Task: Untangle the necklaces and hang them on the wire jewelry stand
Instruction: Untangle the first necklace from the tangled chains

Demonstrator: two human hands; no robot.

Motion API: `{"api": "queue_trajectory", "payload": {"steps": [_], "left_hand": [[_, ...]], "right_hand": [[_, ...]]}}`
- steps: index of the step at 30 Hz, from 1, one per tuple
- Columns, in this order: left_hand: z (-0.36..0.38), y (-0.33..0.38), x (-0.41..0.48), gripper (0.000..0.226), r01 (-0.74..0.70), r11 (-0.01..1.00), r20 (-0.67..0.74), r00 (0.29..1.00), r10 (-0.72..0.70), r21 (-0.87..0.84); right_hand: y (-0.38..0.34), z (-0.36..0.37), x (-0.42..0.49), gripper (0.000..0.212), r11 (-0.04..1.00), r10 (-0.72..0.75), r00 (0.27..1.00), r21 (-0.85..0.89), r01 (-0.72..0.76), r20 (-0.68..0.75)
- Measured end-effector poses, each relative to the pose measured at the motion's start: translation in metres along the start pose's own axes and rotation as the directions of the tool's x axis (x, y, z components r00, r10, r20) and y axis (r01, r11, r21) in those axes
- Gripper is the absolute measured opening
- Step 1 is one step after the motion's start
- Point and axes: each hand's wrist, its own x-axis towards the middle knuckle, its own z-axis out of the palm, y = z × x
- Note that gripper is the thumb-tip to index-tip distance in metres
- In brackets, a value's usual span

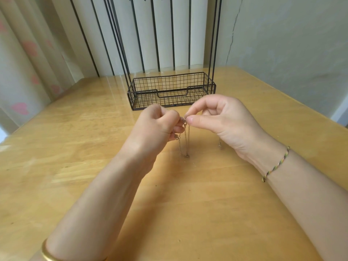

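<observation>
Thin metal necklace chains (185, 142) hang in a small tangle between my two hands above the wooden table (79, 140). My left hand (158, 125) has its fingers curled around part of the chains. My right hand (222, 117) pinches the clasp end between thumb and forefinger, right beside my left fingertips. A short chain end dangles under my right palm. The loops' lowest point touches the table. The black wire jewelry stand (170, 91) rises just behind my hands, with a basket base and tall uprights; its top is out of frame.
A pale wall stands at the right and striped curtains hang behind and to the left. The table's far edge runs just behind the stand. A gold bangle is on my left wrist and a braided cord on my right.
</observation>
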Motion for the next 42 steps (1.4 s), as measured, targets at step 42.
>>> {"api": "queue_trajectory", "payload": {"steps": [42], "left_hand": [[-0.01, 0.012, -0.002, 0.015, 0.25, 0.937, 0.13, 0.966, -0.224, -0.242]], "right_hand": [[0.01, -0.004, 0.006, 0.019, 0.902, 0.239, 0.971, 0.37, -0.222, 0.0]]}}
